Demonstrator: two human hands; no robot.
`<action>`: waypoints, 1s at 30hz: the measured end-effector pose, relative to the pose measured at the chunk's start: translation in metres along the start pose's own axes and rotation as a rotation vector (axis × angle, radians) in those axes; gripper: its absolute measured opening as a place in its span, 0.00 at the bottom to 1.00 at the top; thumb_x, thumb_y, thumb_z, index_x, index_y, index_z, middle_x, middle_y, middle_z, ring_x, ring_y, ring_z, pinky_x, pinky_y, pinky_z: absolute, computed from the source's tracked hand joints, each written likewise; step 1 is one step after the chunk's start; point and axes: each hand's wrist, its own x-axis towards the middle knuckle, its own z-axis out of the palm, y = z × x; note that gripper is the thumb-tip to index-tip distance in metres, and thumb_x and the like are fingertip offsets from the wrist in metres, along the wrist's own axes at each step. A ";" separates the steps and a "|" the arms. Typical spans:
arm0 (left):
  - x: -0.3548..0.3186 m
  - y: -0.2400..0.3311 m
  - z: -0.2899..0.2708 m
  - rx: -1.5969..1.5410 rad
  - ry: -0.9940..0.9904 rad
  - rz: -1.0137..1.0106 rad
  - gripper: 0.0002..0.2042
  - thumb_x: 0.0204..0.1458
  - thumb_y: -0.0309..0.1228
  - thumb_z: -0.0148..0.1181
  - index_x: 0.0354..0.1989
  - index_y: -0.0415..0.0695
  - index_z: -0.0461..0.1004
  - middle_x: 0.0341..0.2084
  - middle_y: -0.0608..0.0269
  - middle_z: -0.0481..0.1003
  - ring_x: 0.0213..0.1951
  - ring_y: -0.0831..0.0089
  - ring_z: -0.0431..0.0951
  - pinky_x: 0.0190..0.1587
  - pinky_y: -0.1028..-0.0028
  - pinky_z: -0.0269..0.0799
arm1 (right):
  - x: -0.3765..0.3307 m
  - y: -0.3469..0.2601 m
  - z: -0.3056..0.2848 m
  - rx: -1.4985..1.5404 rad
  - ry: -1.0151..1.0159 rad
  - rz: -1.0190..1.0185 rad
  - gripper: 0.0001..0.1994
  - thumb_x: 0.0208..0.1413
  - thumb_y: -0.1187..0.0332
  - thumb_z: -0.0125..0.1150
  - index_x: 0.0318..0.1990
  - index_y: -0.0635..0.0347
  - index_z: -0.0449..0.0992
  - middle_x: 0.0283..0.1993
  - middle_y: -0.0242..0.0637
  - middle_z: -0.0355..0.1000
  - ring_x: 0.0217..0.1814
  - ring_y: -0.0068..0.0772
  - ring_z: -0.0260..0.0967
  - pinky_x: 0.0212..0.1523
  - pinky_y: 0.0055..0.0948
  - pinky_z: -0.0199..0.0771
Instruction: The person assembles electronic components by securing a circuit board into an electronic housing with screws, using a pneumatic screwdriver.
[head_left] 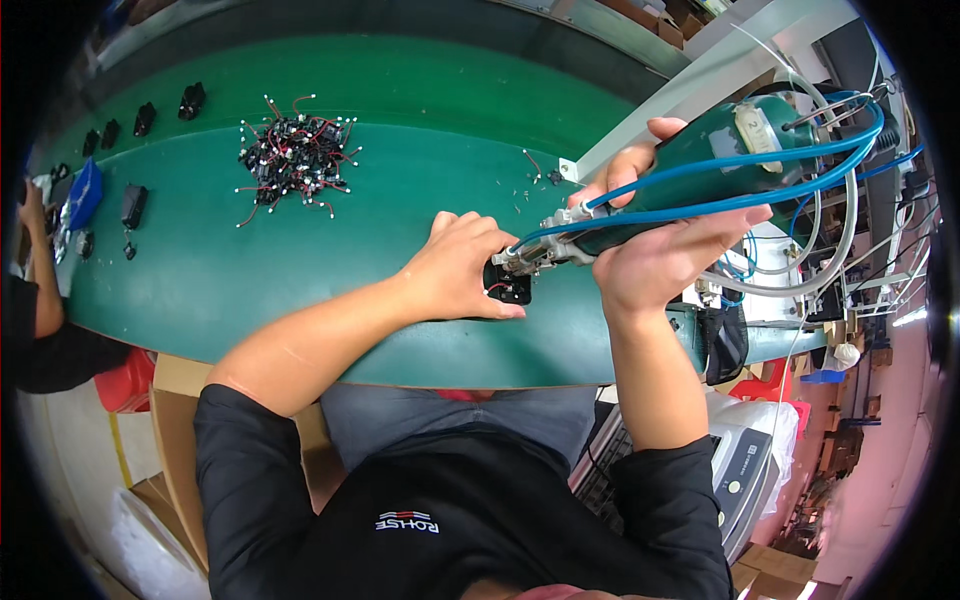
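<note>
My left hand (pixel 458 268) presses down on a small black part (pixel 510 288) with a red wire, holding it on the green belt (pixel 300 270). My right hand (pixel 660 235) grips a green powered screwdriver (pixel 730 150) with blue hoses running along it. Its metal tip (pixel 522 260) points down onto the black part, right beside my left fingers.
A heap of black parts with red wires (pixel 292 160) lies further up the belt. Several single black parts (pixel 134 205) sit along the belt's left end, near another person's arm (pixel 40 300). A white frame with hoses and machinery (pixel 800 250) stands at right.
</note>
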 end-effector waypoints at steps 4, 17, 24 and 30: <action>-0.001 -0.004 0.004 -0.024 0.045 0.033 0.38 0.32 0.55 0.80 0.50 0.44 0.77 0.36 0.62 0.72 0.45 0.62 0.71 0.49 0.63 0.57 | -0.004 -0.003 0.002 0.023 -0.013 0.016 0.54 0.52 0.17 0.24 0.57 0.66 0.64 0.23 0.37 0.64 0.18 0.33 0.64 0.23 0.30 0.74; -0.001 -0.005 0.004 -0.032 0.053 0.052 0.37 0.33 0.56 0.79 0.49 0.45 0.74 0.37 0.62 0.70 0.44 0.61 0.68 0.48 0.63 0.55 | -0.005 -0.001 0.000 0.019 -0.033 0.018 0.54 0.52 0.17 0.23 0.58 0.65 0.64 0.24 0.38 0.64 0.18 0.35 0.67 0.22 0.29 0.74; -0.002 -0.006 0.004 -0.019 0.050 0.070 0.37 0.33 0.57 0.79 0.48 0.45 0.75 0.37 0.62 0.69 0.43 0.61 0.68 0.47 0.64 0.55 | -0.007 -0.003 0.000 0.013 -0.016 0.045 0.54 0.52 0.16 0.23 0.58 0.64 0.64 0.24 0.37 0.65 0.19 0.35 0.68 0.23 0.29 0.75; 0.000 -0.004 0.004 -0.027 0.080 0.071 0.37 0.31 0.55 0.79 0.49 0.47 0.77 0.34 0.64 0.70 0.42 0.64 0.69 0.46 0.64 0.55 | -0.008 -0.002 0.000 0.018 -0.040 0.040 0.54 0.52 0.16 0.23 0.58 0.64 0.64 0.24 0.37 0.65 0.19 0.35 0.67 0.23 0.29 0.75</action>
